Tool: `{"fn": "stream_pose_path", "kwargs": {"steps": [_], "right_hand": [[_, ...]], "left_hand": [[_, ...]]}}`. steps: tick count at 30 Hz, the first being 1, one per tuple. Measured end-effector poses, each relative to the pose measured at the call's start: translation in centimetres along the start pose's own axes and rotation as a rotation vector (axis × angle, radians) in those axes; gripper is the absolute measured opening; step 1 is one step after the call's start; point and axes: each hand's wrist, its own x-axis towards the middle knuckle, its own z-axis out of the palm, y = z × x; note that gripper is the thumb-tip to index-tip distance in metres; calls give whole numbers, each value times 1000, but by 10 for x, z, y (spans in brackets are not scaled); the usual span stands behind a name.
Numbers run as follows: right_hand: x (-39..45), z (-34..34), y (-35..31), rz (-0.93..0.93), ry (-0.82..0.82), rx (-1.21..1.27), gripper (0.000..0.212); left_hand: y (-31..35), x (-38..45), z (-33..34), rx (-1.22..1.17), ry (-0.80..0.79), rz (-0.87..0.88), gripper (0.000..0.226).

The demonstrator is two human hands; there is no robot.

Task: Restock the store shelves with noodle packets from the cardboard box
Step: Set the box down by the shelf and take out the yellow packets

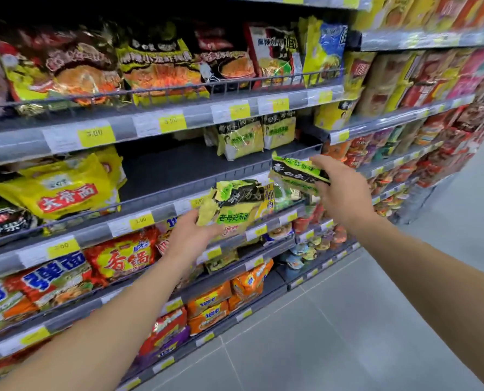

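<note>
— Packets in both hands, is that right?

— Yes. The person's left hand (191, 235) holds a yellow-green noodle packet (233, 206) by its lower left corner; the thumb lies on the front of the wrapper and the other fingers are hidden behind it, so the packet stands above and to the right of the hand, face toward the camera.

— And the other one?

— The right hand (341, 187) grips a second green packet (298, 176) from its right end. The fingers curl round that end, and the packet sticks out to the left of them, tilted nearly flat.

— Where are the two packets relative to the shelving?

— Both hang in front of the grey middle shelf (178, 167), at its right part. The left-hand packet overlaps the shelf's front rail and its price tags (142, 220); the right-hand one is just off the shelf's right end.

— Anything already on that shelf?

— Far back stand two matching green packs (256, 135), upright, apart from the hands. At the left end lie yellow noodle bags (66, 190). Between them the shelf floor shows bare grey.

— And below?

— Red noodle bags (122, 255) and orange packs (209, 301) fill the lower shelves, above a grey tiled floor (362, 320).
</note>
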Motion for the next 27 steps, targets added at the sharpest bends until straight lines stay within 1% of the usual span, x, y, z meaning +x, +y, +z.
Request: {"fn": "stream_pose_path", "kwargs": {"steps": [3,5,7,10,13,15,18,22,25,27], "right_hand": [[37,0,13,-32,48,-32,54],[56,4,19,-56,84,-53,54],[78,9,31,-96,92,-77,52],[116,21,51,-161,78,-99,50],[153,32,72,-259,47,-105,48],[175,38,84,-313,28,-110,48],[210,46,106,-377,12,-70,47],[241,66,126,-447,-43,-24,46],[257,82,138,-478,-74,27,43],[264,91,143,-495,-114,62,43]], "left_hand": [[21,30,11,21,16,86,25],[33,43,16,6,28,134,23],[42,59,23,-30,50,174,26],[54,85,37,-52,125,226,31],[61,111,54,-5,208,292,37],[63,125,60,28,246,304,41],[69,148,72,70,303,282,46],[75,169,83,81,337,215,45],[75,179,90,62,365,144,41],[74,188,93,34,380,79,30]]}}
